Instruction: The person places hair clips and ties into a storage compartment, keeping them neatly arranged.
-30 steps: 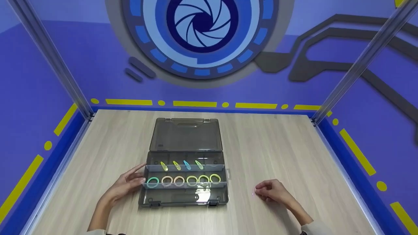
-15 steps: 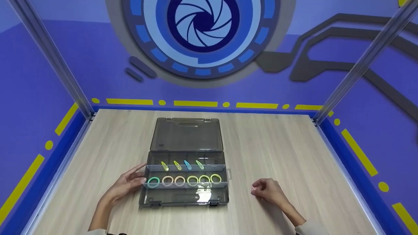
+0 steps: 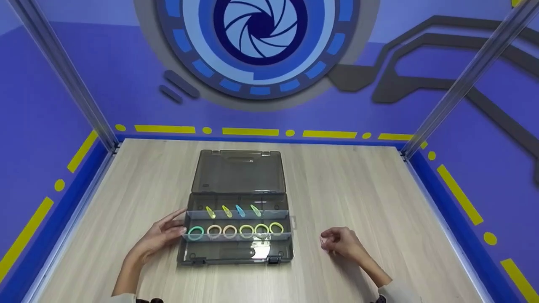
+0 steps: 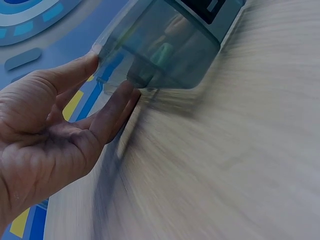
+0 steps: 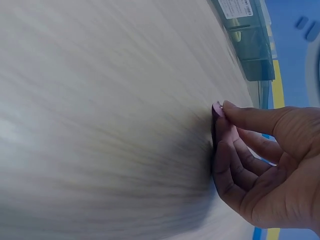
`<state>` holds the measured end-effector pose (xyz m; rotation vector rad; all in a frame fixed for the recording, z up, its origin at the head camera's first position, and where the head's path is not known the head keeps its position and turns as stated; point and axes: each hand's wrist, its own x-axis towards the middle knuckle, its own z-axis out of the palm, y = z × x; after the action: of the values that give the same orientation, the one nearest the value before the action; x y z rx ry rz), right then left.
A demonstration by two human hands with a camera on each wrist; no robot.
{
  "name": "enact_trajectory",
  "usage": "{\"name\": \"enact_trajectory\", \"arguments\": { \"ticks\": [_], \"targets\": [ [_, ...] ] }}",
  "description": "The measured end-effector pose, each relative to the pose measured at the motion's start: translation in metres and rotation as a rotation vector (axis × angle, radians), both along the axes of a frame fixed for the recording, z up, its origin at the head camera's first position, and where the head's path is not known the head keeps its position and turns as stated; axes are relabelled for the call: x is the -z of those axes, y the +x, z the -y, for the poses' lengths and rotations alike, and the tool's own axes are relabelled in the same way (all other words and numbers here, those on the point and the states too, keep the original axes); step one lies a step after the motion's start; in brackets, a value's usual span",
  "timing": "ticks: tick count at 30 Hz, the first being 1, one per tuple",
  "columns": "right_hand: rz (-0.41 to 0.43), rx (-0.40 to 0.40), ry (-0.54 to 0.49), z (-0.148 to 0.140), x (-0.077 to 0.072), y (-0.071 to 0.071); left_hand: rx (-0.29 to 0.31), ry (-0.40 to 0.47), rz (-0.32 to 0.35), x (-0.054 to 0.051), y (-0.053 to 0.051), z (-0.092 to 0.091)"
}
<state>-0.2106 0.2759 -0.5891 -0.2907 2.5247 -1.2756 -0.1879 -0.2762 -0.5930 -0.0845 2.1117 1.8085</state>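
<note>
A smoky see-through compartment box (image 3: 223, 254) lies on the table with its lid (image 3: 240, 172) folded back. Yellow, blue and green snap hair clips (image 3: 240, 211) stand in a row in its rear compartment. Ring-shaped hair ties in green, peach and yellow, such as this peach hair tie (image 3: 214, 226), fill the middle row. My left hand (image 3: 156, 240) touches the box's left side, fingers spread and mostly straight. Right of the box, low over the table, my right hand (image 3: 343, 244) pinches a small thin pink piece (image 5: 217, 108) between thumb and fingers, which mostly hide it.
The box's front compartment shows only its floor and a bright reflection. A pale wood-grain table (image 3: 353, 181) surrounds the box. Purple-blue panels (image 3: 294, 118) and metal posts (image 3: 463, 80) border the table at the back and sides.
My right hand has shifted slightly left toward the box, still pinching the pink piece, which now shows less between the fingers. My left hand and the box have stayed in place.
</note>
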Motion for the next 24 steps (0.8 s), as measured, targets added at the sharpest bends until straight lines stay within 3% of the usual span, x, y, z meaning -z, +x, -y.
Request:
{"name": "enact_trajectory", "arguments": {
  "ticks": [7, 16, 24],
  "targets": [
    [-0.007, -0.043, -0.015, 0.003, -0.007, -0.011, 0.011, 0.009, -0.022, -0.001, 0.001, 0.002],
    [-0.075, -0.078, -0.006, 0.013, -0.033, -0.043, 0.027, 0.019, -0.036, -0.001, -0.002, 0.003],
    [0.003, -0.051, -0.084, 0.027, -0.046, -0.069, 0.023, 0.02, -0.035, 0.001, 0.0, 0.002]
  ]
}}
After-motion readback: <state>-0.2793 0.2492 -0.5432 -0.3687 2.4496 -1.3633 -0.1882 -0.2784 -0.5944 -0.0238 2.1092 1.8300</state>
